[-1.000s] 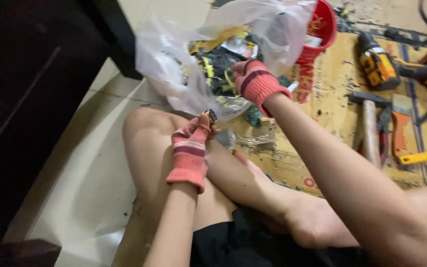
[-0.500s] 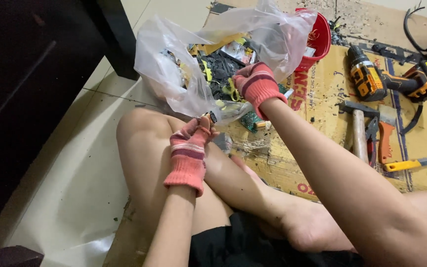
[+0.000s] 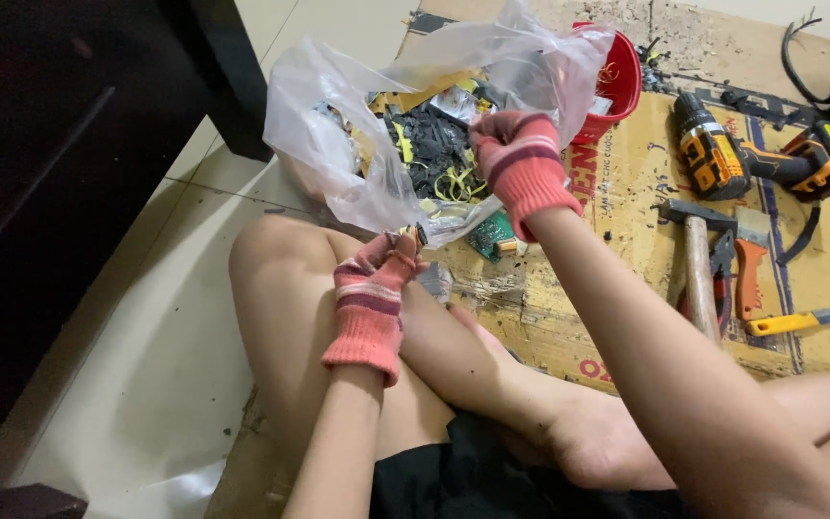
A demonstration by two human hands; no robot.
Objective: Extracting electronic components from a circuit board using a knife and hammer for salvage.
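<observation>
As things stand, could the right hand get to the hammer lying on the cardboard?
Probably yes. The right hand is gripping the plastic bag, so it would have to let go first. The hammer lies uncovered to its right, with bare cardboard between.

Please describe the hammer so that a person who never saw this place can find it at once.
Look at the cardboard sheet on the floor, right of the plastic bag. Below the yellow-black drill lies the hammer: the only tool there with a plain wooden handle, beside orange-handled pliers.
</observation>
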